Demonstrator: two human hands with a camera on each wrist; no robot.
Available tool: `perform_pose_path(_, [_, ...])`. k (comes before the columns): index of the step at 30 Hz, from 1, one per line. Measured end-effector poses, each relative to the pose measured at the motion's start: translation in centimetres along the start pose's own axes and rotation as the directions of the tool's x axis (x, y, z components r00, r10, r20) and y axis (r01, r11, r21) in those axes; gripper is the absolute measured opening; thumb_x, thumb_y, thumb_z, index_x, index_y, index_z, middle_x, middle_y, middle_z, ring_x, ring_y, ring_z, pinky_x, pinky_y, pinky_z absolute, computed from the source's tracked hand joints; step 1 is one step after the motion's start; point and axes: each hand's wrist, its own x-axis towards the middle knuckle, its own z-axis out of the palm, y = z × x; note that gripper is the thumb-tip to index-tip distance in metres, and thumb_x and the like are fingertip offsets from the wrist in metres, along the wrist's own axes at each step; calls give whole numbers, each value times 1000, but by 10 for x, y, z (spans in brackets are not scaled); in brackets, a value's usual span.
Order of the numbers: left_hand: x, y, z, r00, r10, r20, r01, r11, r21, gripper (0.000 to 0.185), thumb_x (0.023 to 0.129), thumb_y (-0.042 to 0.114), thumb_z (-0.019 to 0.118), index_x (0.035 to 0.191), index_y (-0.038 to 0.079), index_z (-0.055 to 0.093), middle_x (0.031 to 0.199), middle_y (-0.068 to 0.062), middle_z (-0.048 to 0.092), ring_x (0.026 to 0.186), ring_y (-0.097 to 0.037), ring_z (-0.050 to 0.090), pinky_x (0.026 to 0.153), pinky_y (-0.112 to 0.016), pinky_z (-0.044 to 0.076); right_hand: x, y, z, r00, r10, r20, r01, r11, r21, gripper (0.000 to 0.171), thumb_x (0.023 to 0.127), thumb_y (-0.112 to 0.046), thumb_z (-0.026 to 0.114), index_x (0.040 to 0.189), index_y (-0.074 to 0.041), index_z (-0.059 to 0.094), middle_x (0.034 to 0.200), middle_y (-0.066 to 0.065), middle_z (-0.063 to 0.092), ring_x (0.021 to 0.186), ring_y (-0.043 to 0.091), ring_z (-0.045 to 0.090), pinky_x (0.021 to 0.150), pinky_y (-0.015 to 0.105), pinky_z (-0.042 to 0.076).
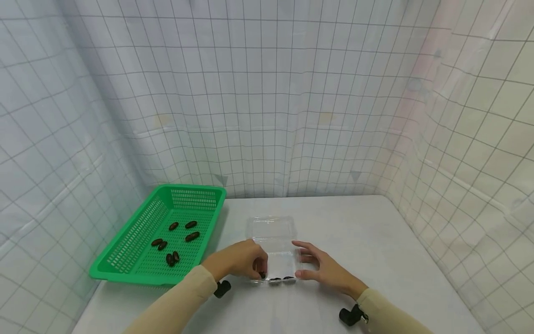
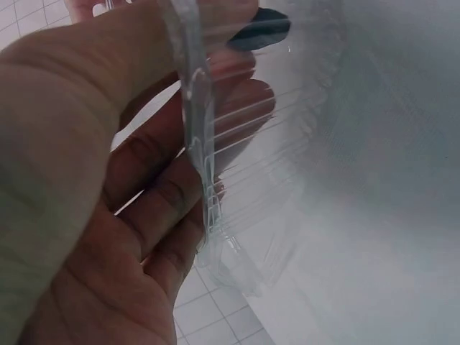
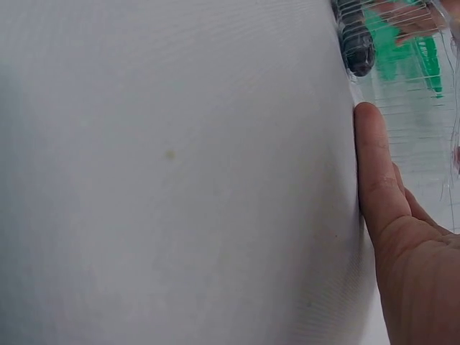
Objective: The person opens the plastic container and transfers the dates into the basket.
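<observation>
A clear plastic clamshell container lies open on the white table, its lid folded back. A few dark dates lie along its near edge. My left hand grips the container's left wall. The left wrist view shows the clear rim running between palm and curled fingers, with a dark date beyond the fingertips. My right hand rests against the container's right side with straight fingers. In the right wrist view its thumb lies along the clear wall, near a date.
A green plastic basket stands at the left of the table and holds several loose dates. Gridded white sheeting walls in the table on three sides. Bare tabletop stretches right of the container.
</observation>
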Motion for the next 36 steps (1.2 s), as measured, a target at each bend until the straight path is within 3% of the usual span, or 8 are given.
perform_pose_path(12, [-5,-7,1,991,52,-121,-54,998,-18,19,88,3,95,92,17,82,85,8,78,79,1,63,77,-18,57,-1,-2,3,999,37,-3,-37,999,-4,87,107,-40,87,181,-34,42,184,10,48,165,42,54,134,71,44])
perform_pose_path(20, [-11,-9,-2,960,100,-263,-106,994,-12,19,88,1,92,94,16,81,91,7,82,85,-4,72,80,-22,63,-2,-3,1,1000,19,-2,-19,1000,-5,87,108,-38,86,181,-32,41,181,13,50,164,41,55,134,70,45])
perform_pose_path(26, [-17,-10,-7,923,137,-360,-145,989,6,19,90,-1,91,96,14,81,94,6,84,85,-11,76,82,-30,67,-1,-2,1,1000,14,-4,-14,1000,-10,86,107,-38,86,181,-35,42,181,11,50,164,40,56,133,69,45])
perform_pose_path(31, [-24,-8,-13,867,181,-464,-178,983,52,22,89,-4,91,99,11,79,96,2,83,86,-19,80,83,-26,66,-1,-3,1,1000,21,-2,-21,1000,-5,86,107,-39,86,181,-35,42,183,10,48,164,40,55,134,69,45])
perform_pose_path(36, [-29,-5,-21,815,191,-547,-166,981,96,24,90,-4,93,104,10,78,100,-1,80,90,-17,79,84,-25,66,-3,-3,1,1000,24,-6,-24,1000,1,86,107,-38,86,180,-36,42,181,12,50,164,39,55,133,67,45])
